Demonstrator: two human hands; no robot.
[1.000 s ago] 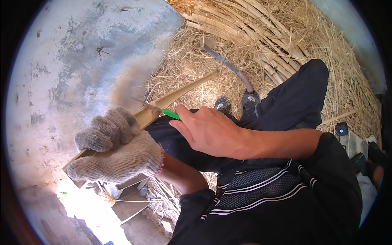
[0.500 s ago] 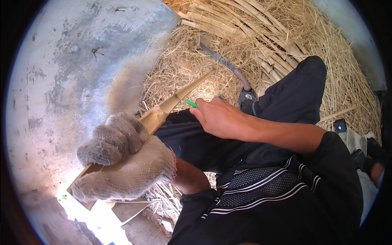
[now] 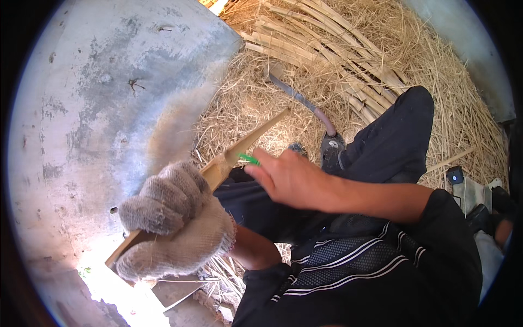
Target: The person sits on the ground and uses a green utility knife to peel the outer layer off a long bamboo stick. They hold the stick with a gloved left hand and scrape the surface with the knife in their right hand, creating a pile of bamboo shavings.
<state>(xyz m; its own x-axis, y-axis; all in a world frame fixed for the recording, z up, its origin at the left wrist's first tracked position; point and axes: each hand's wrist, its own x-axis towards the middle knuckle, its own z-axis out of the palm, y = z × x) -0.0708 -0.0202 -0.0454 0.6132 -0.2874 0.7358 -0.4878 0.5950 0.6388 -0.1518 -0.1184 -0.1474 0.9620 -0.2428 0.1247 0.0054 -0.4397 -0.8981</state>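
A pale split-bamboo strip (image 3: 218,170) slants from lower left to upper right above my lap, tapering to a narrow far end. My left hand (image 3: 177,220), in a greyish knitted work glove, is closed round its near part. Bare and closed, my right hand (image 3: 297,179) holds a small green tool (image 3: 248,158). Only the green end shows; the rest is hidden in my fingers, so its kind cannot be made out. That end is at the bamboo's edge, just past the node.
A worn grey slab (image 3: 98,109) fills the left. Straw (image 3: 436,82) covers the ground ahead, with a bundle of bamboo strips (image 3: 321,46) on it. A curved tool like a sickle (image 3: 297,95) lies beyond my shoe (image 3: 331,150). Part of another person (image 3: 504,234) shows at the right edge.
My left hand and the bamboo have shifted a little to the right. My right hand has come lower, bringing the green end from beside the strip to its edge. The whole view has tilted slightly.
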